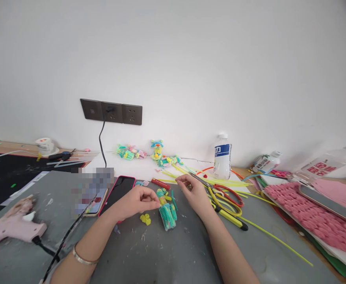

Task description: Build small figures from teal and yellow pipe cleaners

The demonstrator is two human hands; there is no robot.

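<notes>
My left hand (136, 202) rests on the grey mat (161, 252), fingers pinched against the head of a small teal and yellow pipe-cleaner figure (167, 211) lying there. My right hand (194, 191) hovers just right of the figure, fingers curled and pinched together near a thin green strand; what they hold is too small to name. A small yellow fuzzy piece (145, 219) lies just below my left hand. A bracelet (82, 258) circles my left wrist.
A pink glue gun (12, 227) lies at left, two phones (116, 193) beside my left hand. Scissors (220, 197) and yellow strands sit to the right, with a white bottle (222, 156), finished figures (157, 152) by the wall, and pink material (306, 213) far right.
</notes>
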